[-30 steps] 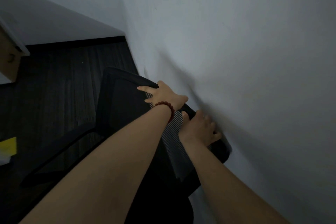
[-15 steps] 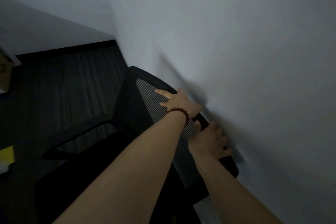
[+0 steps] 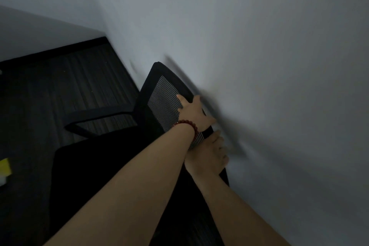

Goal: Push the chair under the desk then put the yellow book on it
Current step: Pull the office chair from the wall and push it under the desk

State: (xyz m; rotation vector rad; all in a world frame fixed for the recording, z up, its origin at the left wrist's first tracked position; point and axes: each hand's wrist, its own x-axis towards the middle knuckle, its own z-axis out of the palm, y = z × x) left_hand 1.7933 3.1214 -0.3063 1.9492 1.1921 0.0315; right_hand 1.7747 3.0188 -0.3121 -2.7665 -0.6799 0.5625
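A black office chair (image 3: 159, 94) with a striped mesh back stands close to the white wall, its seat towards me and one armrest (image 3: 95, 118) reaching left. My left hand (image 3: 194, 113), with a red bead bracelet at the wrist, grips the top edge of the chair's back. My right hand (image 3: 209, 154) holds the same top edge just below it, nearer to me. A corner of the yellow book (image 3: 5, 167) shows at the far left edge, low in the view. The desk is out of view.
The white wall (image 3: 269, 66) runs along the right, touching or nearly touching the chair's back. Dark wood-look floor (image 3: 60, 86) spreads to the left, up to a black skirting board and a second wall at the back.
The chair's back has shifted right and turned, so more of its mesh shows. My view has swung right, and the wooden furniture edge at the far left has gone out of frame. Both hands keep their grip.
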